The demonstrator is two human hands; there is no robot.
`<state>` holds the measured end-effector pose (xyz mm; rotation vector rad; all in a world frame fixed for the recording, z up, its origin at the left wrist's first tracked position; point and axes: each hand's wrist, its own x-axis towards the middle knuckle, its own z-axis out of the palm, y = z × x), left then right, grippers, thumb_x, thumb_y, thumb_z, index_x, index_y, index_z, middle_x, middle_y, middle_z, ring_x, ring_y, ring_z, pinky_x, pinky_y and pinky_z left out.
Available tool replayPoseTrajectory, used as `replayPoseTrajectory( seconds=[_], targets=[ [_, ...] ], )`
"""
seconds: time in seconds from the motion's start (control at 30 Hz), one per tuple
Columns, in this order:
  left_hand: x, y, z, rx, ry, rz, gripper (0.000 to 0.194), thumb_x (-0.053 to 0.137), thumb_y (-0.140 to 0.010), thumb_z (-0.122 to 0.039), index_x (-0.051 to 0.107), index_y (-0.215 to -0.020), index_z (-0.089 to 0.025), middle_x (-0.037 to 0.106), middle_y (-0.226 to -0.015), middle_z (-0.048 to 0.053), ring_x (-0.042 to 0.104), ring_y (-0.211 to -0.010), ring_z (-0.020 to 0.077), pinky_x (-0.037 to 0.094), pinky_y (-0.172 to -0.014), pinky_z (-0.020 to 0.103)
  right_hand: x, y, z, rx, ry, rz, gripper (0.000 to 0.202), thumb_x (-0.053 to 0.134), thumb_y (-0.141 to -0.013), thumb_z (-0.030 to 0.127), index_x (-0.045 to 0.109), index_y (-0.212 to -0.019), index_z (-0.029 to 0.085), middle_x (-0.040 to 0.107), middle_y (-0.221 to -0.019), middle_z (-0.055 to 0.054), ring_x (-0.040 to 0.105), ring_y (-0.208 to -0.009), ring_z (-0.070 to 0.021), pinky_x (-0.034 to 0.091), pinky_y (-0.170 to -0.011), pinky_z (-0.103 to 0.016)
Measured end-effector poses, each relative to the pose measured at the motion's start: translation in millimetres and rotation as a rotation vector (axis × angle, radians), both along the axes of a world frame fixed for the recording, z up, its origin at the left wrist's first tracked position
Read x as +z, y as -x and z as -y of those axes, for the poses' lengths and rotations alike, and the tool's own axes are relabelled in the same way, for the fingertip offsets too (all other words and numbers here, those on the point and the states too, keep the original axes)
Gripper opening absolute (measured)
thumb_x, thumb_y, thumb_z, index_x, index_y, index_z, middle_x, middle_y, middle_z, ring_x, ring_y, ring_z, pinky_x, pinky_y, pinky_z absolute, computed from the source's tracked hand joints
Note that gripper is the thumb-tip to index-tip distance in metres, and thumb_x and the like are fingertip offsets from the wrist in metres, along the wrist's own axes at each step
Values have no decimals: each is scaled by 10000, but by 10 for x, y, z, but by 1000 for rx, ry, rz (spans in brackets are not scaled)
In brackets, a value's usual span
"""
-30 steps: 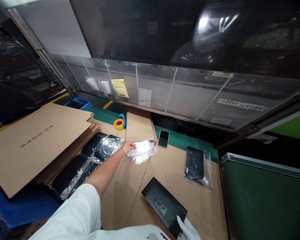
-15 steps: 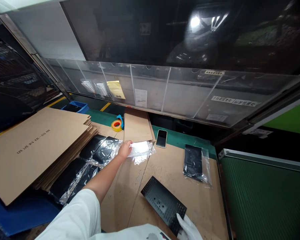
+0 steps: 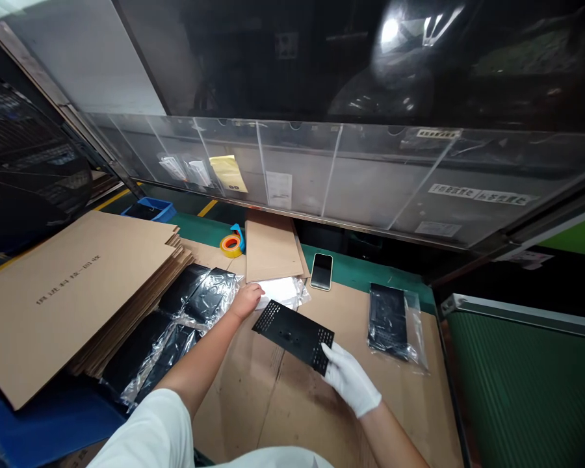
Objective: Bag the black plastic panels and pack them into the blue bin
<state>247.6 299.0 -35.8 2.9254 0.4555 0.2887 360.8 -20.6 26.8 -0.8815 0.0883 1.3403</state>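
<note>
a: where's the black panel [image 3: 292,335]?

b: in the right hand [image 3: 348,377], which wears a white glove. thumb on top, fingers beneath, pinching one end. panel sits tilted above the cardboard cover [image 3: 297,416], far end close to the clear bags [image 3: 277,287].

a: left hand [image 3: 247,300]?

b: bare, at the near left edge of the clear bags, fingers curled. can't tell whether it has hold of one; the fingertips are partly lost against the shiny film.

a: how far along?

b: judging by how things lie, partway. done: a group of wrapped panels [image 3: 209,296] on the left, next to the cardboard stack [image 3: 78,273], plus one wrapped piece [image 3: 387,318] off to the right. all dark under clear film. left: the panel in hand, bare, no film on it. no other bare one noted, so the remaining count is unknown.

a: and its looks?

b: flat, thin, matte black, longer than wide. rows of small holes at both ends. middle mostly plain, with a few marks or holes too small to make out. no bend visible. whether it is metal or plastic, no telling.
</note>
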Motion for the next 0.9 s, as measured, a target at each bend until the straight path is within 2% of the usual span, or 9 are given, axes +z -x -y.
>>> replayPoseTrajectory(
  seconds=[0.1, 0.23, 0.4, 0.57, 0.63, 0.73, 0.8, 0.9],
  targets=[
    [-6, 12, -37, -87, -56, -16, 265, 503, -890, -90, 688, -1055, -183, 699, -1001, 74, 635, -923, 200, 480, -833, 346, -34, -36, -291, 5, 15, -34, 312, 759, -766, 252, 687, -1062, 184, 740, -1080, -86, 710, -933, -194, 564, -791, -266],
    [6, 29, -69, -152, -101, -50, 306, 475, -915, -96, 644, -1160, -166, 695, -1082, 100, 655, -931, 211, 497, -813, 352, -114, -74, -439, -26, 64, -94, 153, 735, -777, 180, 693, -924, 182, 765, -887, -49, 712, -718, -138, 563, -642, -200],
    [56, 25, -37, -231, -106, -94, 406, 477, -868, -55, 582, -1252, -134, 669, -1154, 134, 660, -967, 232, 513, -854, 381, -175, -160, -410, -126, 96, -122, 105, 686, -796, 105, 678, -860, 189, 759, -825, -23, 714, -708, -126, 573, -629, -180],
    [128, 2, 14, -334, -78, -156, 537, 554, -787, -68, 525, -1319, -139, 616, -1281, 146, 634, -1083, 272, 524, -877, 405, -184, -229, -394, -118, 129, -119, 120, 670, -809, 90, 672, -897, 171, 764, -859, -49, 721, -707, -135, 595, -666, -203],
    [145, 7, 29, -325, -71, -174, 521, 517, -811, -53, 522, -1324, -144, 610, -1294, 149, 633, -1092, 273, 523, -885, 419, -205, -258, -383, -128, 137, -111, 110, 653, -819, 81, 670, -888, 166, 763, -844, -49, 719, -690, -129, 596, -677, -199],
    [149, 29, 58, -273, -72, -172, 466, 476, -841, -33, 554, -1287, -145, 595, -1319, 152, 651, -1053, 264, 528, -881, 427, -249, -291, -352, -141, 132, -101, 117, 658, -814, 74, 672, -897, 155, 764, -872, -58, 729, -779, -138, 594, -735, -199],
    [142, 43, 78, -240, -76, -165, 372, 481, -858, -48, 610, -1194, -138, 576, -1343, 156, 657, -1031, 261, 529, -879, 430, -269, -289, -343, -122, 133, -104, 115, 673, -802, 73, 675, -897, 137, 764, -877, -76, 733, -811, -155, 598, -743, -210],
    [128, 52, 91, -210, -80, -159, 239, 496, -886, -85, 672, -1033, -151, 640, -1256, 128, 660, -1011, 240, 526, -885, 411, -271, -251, -370, -92, 138, -114, 91, 667, -802, 64, 676, -878, 113, 761, -848, -93, 735, -771, -162, 603, -698, -209]
  ],
)
